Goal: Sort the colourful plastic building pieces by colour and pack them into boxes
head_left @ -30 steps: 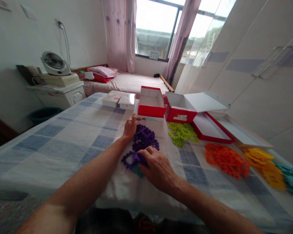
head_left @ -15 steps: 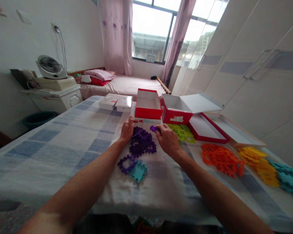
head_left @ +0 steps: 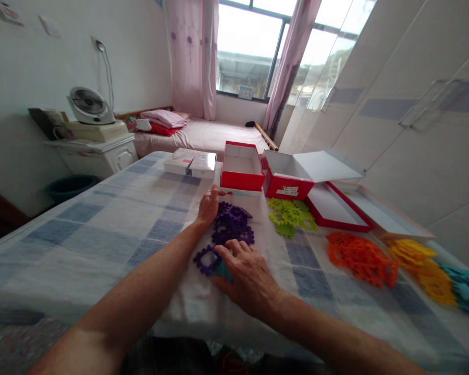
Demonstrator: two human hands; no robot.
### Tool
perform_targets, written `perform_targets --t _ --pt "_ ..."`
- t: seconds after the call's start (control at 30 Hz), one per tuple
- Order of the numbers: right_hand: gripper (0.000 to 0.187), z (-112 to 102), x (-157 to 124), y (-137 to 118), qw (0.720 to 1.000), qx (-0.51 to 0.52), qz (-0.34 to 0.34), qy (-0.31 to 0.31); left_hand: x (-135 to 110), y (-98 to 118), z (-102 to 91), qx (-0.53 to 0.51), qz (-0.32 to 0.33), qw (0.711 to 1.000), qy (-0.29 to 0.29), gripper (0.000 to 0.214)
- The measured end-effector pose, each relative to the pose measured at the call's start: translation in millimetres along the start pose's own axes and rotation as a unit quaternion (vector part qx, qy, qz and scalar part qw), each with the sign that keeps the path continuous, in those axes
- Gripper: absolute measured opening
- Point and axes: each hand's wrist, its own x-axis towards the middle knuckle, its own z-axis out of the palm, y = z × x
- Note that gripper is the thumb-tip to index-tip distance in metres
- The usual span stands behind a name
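A pile of purple puzzle tiles (head_left: 232, 223) lies on the checked tablecloth (head_left: 113, 219) in front of me. My left hand (head_left: 208, 204) rests against the pile's left edge, fingers together along it. My right hand (head_left: 245, 272) lies palm down, fingers spread, over a teal tile (head_left: 222, 270) that peeks out beneath it. A single purple tile (head_left: 205, 258) sits just left of those fingers, touching the teal one.
Piles of green tiles (head_left: 292, 215), orange tiles (head_left: 360, 257), yellow tiles (head_left: 426, 262) and teal tiles (head_left: 467, 288) run to the right. Open red boxes (head_left: 242, 166) and lids (head_left: 338, 208) stand behind. White boxes (head_left: 190, 161), a fan (head_left: 88, 104) and a bed (head_left: 203, 133) lie farther back.
My right hand set a purple tile on the pile near the red boxes, then came back toward me and now covers the teal tile. The left hand stayed put.
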Motion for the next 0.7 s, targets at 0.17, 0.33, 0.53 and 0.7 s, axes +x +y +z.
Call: perform_targets --t 0.17,0.33,0.53,0.7 --pt "0.038 1 5 8 0.999 0.028 0.020 0.023 1 -3 -0.2 -0.005 0.009 1.000 -0.009 0.083" --pt "0.044 -7 4 32 0.970 0.217 0.092 0.063 1 -3 -0.9 0.009 -0.003 1.000 -0.010 0.086" --pt "0.039 -27 -16 72 0.884 0.416 0.199 0.082 1 -3 -4.5 0.027 -0.014 0.999 -0.029 0.082" --pt "0.039 -42 -56 114 0.853 0.394 0.274 0.203 3 -6 -8.5 0.041 -0.029 0.998 -0.046 0.075"
